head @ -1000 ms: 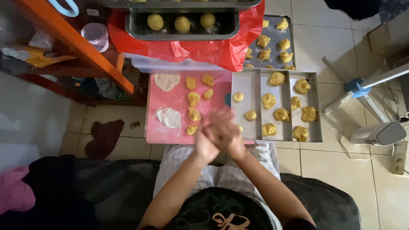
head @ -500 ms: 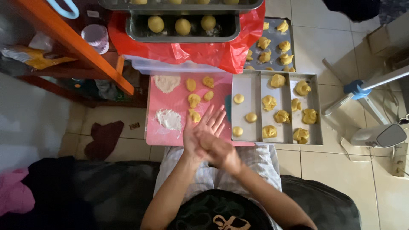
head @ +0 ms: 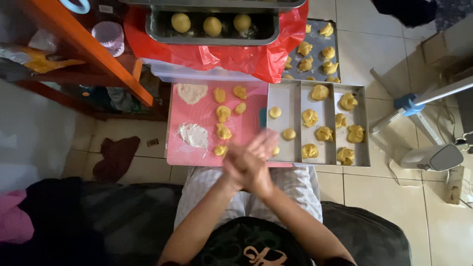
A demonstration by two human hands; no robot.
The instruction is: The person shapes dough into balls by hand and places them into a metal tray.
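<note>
My left hand (head: 236, 170) and my right hand (head: 262, 156) are pressed palm to palm, blurred, over the near edge of a pink mat (head: 176, 150). Whatever lies between the palms is hidden. On the mat are several rough yellow dough lumps (head: 223, 114) and two patches of white flour (head: 194, 135). Just right of my hands stands a three-compartment metal tray (head: 365, 160). Its left compartment holds small round dough balls (head: 289, 134); the other two hold larger lumps (head: 310, 117).
Behind the mat, a deep metal pan (head: 162, 34) with three round balls sits on red plastic (head: 236, 58). A second tray (head: 318, 29) of lumps lies beside it. An orange shelf (head: 93, 59) is at left, a dark cloth (head: 116, 157) on the floor, a fan stand (head: 409, 103) at right.
My palms have kept sliding over each other: closed together a second ago, fingers spread half a second ago, now pressed together again. The trays and mat have not moved.
</note>
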